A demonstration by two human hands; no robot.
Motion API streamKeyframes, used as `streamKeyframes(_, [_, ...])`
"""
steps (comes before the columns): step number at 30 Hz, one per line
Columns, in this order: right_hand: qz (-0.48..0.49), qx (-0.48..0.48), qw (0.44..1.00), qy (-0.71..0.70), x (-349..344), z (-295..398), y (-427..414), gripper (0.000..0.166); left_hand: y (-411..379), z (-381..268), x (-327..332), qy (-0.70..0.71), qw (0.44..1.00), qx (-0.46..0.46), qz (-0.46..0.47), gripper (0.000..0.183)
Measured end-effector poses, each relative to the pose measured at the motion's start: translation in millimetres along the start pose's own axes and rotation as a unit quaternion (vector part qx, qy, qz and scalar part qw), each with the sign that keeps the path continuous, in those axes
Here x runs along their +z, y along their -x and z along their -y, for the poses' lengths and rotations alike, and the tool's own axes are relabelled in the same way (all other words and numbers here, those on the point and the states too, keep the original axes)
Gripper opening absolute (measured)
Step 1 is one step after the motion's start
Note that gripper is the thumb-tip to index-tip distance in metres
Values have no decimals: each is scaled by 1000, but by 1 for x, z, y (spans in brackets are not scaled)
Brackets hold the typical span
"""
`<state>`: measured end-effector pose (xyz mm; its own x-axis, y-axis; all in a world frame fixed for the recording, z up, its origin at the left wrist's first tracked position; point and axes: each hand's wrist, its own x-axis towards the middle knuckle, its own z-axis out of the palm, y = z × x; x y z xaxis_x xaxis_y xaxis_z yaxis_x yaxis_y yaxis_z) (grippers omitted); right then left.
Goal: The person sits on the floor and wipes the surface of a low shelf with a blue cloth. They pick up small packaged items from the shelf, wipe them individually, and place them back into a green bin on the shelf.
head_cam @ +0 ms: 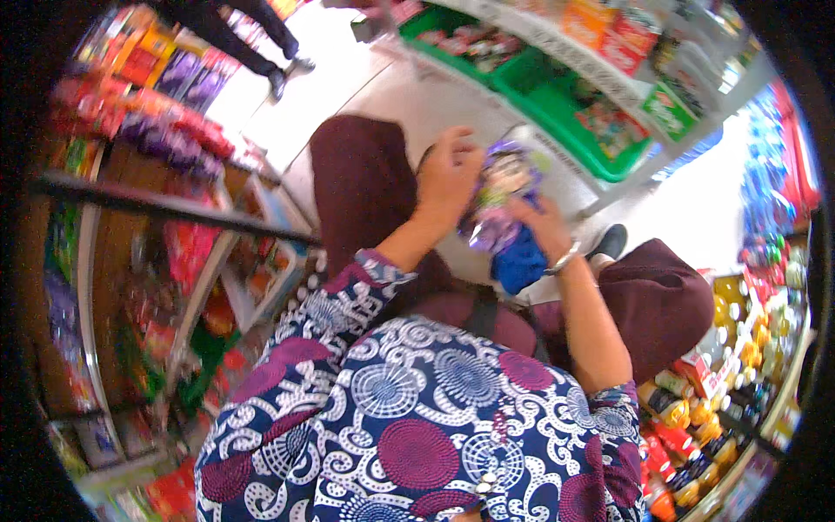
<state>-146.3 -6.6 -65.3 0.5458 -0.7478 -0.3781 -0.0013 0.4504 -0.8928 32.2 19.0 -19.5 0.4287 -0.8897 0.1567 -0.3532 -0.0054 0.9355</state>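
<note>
In front of my knees, my right hand (pixel 543 225) grips a shiny purple packet (pixel 499 215) with a printed picture on it. A crumpled blue cloth (pixel 519 264) is bunched beneath that same hand, against the packet's lower side. To the packet's left is my left hand (pixel 450 171), its fingers curled. Blur hides whether it touches the packet's edge or pinches anything.
Green plastic bins (pixel 561 104) holding small packets sit on a white shelf rack ahead. Packed shelves (pixel 196 261) stand close on the left, and several bottles (pixel 678 450) line the right. Another person's legs (pixel 254 46) are in the aisle, on the tiled floor (pixel 352 85).
</note>
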Motion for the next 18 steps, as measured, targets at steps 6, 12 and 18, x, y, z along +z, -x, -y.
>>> streamKeyframes(6, [-53,-92,994,-12,-7,-1,-8,31,63,6,14,-11,990,98,100,61])
streamKeyframes(12, [-83,-78,992,-53,-10,-5,-9,34,38,-6,-89,13,998,62,-7,41])
streamKeyframes(18, [-152,-92,977,116,-20,-13,-30,49,59,-11,-125,327,926,-171,81,30])
